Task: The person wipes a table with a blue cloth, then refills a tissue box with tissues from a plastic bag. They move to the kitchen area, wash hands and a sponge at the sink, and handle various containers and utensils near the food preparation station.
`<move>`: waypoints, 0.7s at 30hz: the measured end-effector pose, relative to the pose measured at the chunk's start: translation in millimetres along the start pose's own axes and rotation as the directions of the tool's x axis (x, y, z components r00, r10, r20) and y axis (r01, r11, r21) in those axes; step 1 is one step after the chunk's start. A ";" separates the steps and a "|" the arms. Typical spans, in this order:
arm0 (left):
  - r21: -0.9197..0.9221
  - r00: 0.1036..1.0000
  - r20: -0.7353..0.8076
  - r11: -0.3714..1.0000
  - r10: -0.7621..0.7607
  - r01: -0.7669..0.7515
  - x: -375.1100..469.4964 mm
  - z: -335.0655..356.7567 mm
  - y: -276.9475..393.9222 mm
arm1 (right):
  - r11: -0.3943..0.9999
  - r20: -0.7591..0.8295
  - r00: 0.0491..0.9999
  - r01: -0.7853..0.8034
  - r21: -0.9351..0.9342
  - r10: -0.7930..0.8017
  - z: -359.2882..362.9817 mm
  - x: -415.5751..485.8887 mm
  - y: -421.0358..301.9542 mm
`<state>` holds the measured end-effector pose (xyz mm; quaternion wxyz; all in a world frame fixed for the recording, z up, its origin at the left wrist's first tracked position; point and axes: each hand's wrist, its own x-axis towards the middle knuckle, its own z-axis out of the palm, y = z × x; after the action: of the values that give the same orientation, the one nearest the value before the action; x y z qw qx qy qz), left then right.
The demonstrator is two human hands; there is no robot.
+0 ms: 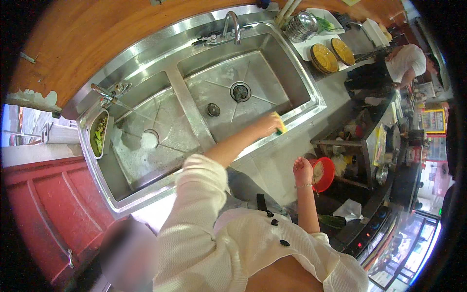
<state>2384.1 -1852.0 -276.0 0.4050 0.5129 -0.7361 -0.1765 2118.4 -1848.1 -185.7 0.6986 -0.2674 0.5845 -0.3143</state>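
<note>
My left hand point(265, 125) grips a yellow sponge with a green scouring side point(280, 124), pressed to the front rim of the stainless-steel double sink point(303, 116). My right hand point(303, 171) hangs in the air over the floor, fingers curled; whether anything is inside is hidden. A metal drain strainer point(213, 109) lies loose in the right basin beside the drain point(240, 91), which has dark matter in it. Water streams from the left faucet point(104, 93) into the left basin, where whitish foam point(149, 139) lies around the drain. The right faucet point(231, 27) shows no flow.
A corner strainer with green scraps point(99, 137) sits in the left basin. Stacked metal bowls point(302, 26) and yellow plates point(324, 58) stand right of the sink. A red bucket point(324, 175) is near my right hand. Another person point(405, 65) bends at the far right.
</note>
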 end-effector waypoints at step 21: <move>-0.977 0.035 -0.174 0.168 -0.984 -0.133 -387.5 -272.2 -10.9 | 0.982 0.219 0.957 -0.190 -0.015 0.189 92.9 21.1 52.1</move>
<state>2658.9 -1466.2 -278.3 0.8061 0.4653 0.1432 -0.3364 2219.0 -1829.1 -221.9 0.7866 -0.2410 0.5258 -0.2163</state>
